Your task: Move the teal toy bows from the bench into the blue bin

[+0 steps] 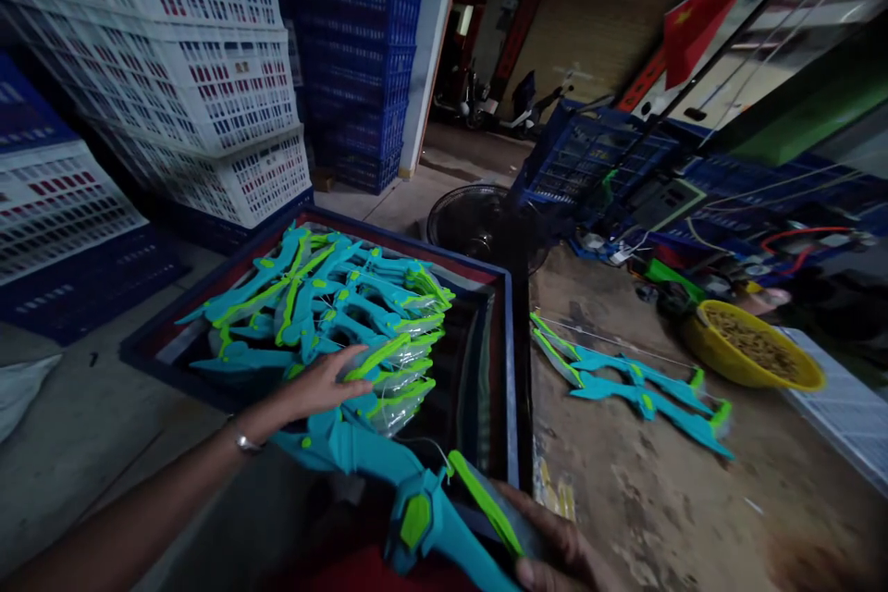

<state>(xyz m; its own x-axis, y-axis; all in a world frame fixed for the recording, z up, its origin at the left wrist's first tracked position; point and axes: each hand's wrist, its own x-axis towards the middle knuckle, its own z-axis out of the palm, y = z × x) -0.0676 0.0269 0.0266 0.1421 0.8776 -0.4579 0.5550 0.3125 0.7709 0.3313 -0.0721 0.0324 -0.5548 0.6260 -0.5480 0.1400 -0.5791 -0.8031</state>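
At the bottom centre of the frame the right hand (555, 550) is closed around the lower end of a teal and lime-green toy bow (409, 499), fingers wrapped under it at the bottom edge of the picture; the bow runs from that grip up and to the left, across the near edge of a dark tray (510, 361) with a blue rim. The left hand (323, 386), a watch (244, 442) on its wrist, reaches in from the lower left and lies flat and open, fingers stretched, on top of a heap of bagged bows (333, 314) of the same colours, which fills the left and middle part of the tray; its fingertips touch a clear plastic wrapper on the heap. To the right of the tray, on the worn worktop (659, 499), two more loose bows (631, 384) lie side by side, well apart from both hands. Farther right, near the frame's right edge, stands a yellow bowl (753, 351) with small brownish pieces inside, too small to tell what they are. Behind the tray, at centre, is a round dark fan (478, 222). The upper left holds stacked white crates (173, 65), with blue crates (357, 46) beside them. A red flag (708, 14) hangs at the upper right.
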